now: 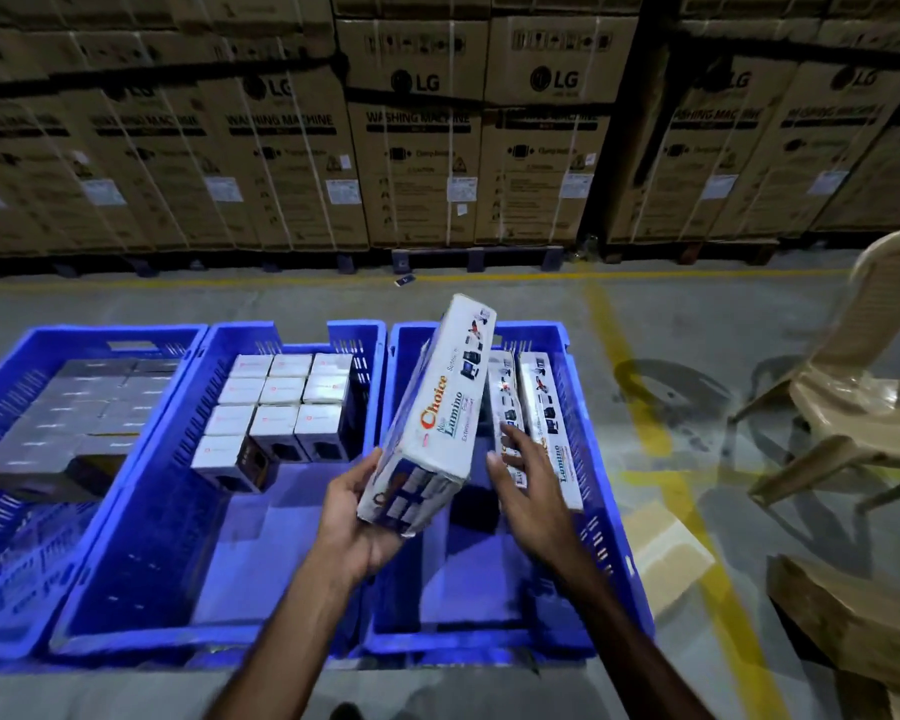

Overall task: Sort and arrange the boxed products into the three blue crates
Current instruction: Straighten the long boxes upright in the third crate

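**Long Box Held Over the Right Crate**

While gripped at its near end by the left hand (357,517), sits tilted above the right crate (606,517): one long white Choice box (432,413), far end raised and leaning away from the grip. Closed around that near end, thumb on the left face, fingers underneath. Just right of the grip, the right hand (528,491) spread flat and holding nothing, fingertips (510,444) touching or nearly touching the nearer of two matching long boxes (544,428) standing on edge along the crate's right wall.

Left of the grip, the middle crate (141,537) with a block of small white boxes (281,407) packed at its far end; farther left, the left crate (1,563) holding grey boxes (74,413).

Judged as the placing step for the third long box. Next move probably calls for turning the held box onto its edge, lining it up parallel with the two stored ones, and lowering it into the gap just left of them, with the free hand steadying that row against tipping. Bare floor of the crate below the grip looks roomy enough.
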Action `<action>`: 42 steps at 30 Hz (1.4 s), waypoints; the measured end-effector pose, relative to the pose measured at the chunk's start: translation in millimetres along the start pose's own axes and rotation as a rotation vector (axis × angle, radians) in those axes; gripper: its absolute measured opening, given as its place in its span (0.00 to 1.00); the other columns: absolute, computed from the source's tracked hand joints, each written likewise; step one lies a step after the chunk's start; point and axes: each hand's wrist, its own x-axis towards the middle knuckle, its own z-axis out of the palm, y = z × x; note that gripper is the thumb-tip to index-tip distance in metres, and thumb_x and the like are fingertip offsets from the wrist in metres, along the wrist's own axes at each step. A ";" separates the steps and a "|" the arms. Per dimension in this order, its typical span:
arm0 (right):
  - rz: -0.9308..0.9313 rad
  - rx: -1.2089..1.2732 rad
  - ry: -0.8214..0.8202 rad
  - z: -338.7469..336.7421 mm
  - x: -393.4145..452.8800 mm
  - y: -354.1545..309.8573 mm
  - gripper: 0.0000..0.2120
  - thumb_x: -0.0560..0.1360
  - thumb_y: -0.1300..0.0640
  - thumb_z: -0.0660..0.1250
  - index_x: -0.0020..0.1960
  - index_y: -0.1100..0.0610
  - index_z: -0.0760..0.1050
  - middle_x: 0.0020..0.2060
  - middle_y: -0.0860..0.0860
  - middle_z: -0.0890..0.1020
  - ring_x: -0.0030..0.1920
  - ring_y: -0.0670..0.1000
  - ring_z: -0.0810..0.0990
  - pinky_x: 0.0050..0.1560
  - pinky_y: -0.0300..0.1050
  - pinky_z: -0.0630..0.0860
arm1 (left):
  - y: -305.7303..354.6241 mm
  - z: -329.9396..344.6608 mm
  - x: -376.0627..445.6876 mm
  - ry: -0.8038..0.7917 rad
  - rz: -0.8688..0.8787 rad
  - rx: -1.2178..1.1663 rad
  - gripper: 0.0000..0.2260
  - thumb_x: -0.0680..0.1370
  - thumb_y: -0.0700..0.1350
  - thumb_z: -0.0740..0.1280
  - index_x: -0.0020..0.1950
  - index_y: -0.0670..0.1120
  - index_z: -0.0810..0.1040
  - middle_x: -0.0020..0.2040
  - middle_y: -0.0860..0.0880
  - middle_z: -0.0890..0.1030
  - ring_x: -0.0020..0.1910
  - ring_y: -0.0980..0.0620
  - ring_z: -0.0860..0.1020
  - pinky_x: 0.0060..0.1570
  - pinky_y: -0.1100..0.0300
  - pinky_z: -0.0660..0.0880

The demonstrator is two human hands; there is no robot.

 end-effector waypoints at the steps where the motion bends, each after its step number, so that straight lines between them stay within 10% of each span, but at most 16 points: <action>1: 0.083 0.126 -0.013 5.4 2.0 -8.9 0.34 0.73 0.27 0.62 0.74 0.42 0.69 0.68 0.44 0.76 0.66 0.45 0.77 0.65 0.46 0.76 | -4.0 1.5 -1.4 -0.013 -0.003 -0.028 0.23 0.85 0.49 0.56 0.54 0.35 0.87 0.56 0.34 0.85 0.47 0.34 0.86 0.40 0.38 0.84; 5: 0.139 0.406 -0.020 14.4 1.7 -44.2 0.31 0.79 0.34 0.65 0.75 0.49 0.70 0.67 0.48 0.80 0.60 0.40 0.82 0.51 0.37 0.80 | -13.1 1.8 -1.4 -0.035 -0.004 -0.046 0.23 0.84 0.48 0.57 0.55 0.33 0.86 0.59 0.33 0.84 0.50 0.33 0.86 0.46 0.33 0.82; 11: 0.087 0.155 -0.034 8.4 -19.3 -73.3 0.37 0.74 0.29 0.68 0.77 0.44 0.65 0.68 0.35 0.75 0.65 0.28 0.73 0.67 0.36 0.72 | -15.7 -15.1 20.8 0.030 -0.003 0.000 0.22 0.83 0.49 0.62 0.72 0.37 0.76 0.70 0.35 0.78 0.68 0.35 0.78 0.71 0.35 0.70; 19: 0.130 -0.364 -0.033 5.4 -22.9 -81.9 0.48 0.73 0.33 0.69 0.84 0.47 0.49 0.78 0.50 0.71 0.74 0.56 0.73 0.70 0.50 0.71 | -21.1 -29.3 45.4 0.082 0.165 0.266 0.18 0.84 0.47 0.61 0.72 0.44 0.77 0.65 0.37 0.83 0.52 0.39 0.85 0.50 0.40 0.83; 24: 0.168 -0.456 -0.013 16.0 -18.5 -65.1 0.48 0.69 0.33 0.66 0.83 0.47 0.52 0.71 0.53 0.77 0.66 0.58 0.78 0.66 0.53 0.75 | -23.9 -16.8 53.6 0.140 0.156 0.776 0.19 0.86 0.52 0.60 0.64 0.42 0.83 0.53 0.42 0.88 0.45 0.48 0.87 0.39 0.57 0.83; 32: 0.035 -0.491 -0.143 26.5 -22.7 -39.1 0.40 0.77 0.38 0.68 0.83 0.47 0.55 0.78 0.45 0.67 0.76 0.50 0.68 0.71 0.53 0.67 | -26.6 -6.1 87.4 0.086 0.100 0.766 0.38 0.69 0.61 0.80 0.72 0.43 0.74 0.57 0.41 0.87 0.52 0.42 0.87 0.49 0.49 0.83; 35: -0.038 -0.547 -0.227 5.4 -4.3 -16.5 0.35 0.78 0.35 0.65 0.81 0.46 0.62 0.77 0.46 0.69 0.75 0.50 0.70 0.72 0.51 0.69 | -25.7 -5.4 101.7 0.046 0.026 0.723 0.24 0.72 0.55 0.78 0.61 0.40 0.82 0.52 0.38 0.86 0.40 0.44 0.85 0.36 0.55 0.81; 42: 0.004 -0.709 0.204 -71.1 26.8 51.6 0.27 0.78 0.43 0.64 0.73 0.54 0.75 0.75 0.57 0.72 0.75 0.59 0.70 0.73 0.54 0.66 | -33.6 -13.6 134.1 0.034 -0.015 0.756 0.29 0.71 0.57 0.79 0.68 0.43 0.81 0.61 0.39 0.85 0.60 0.38 0.84 0.67 0.36 0.76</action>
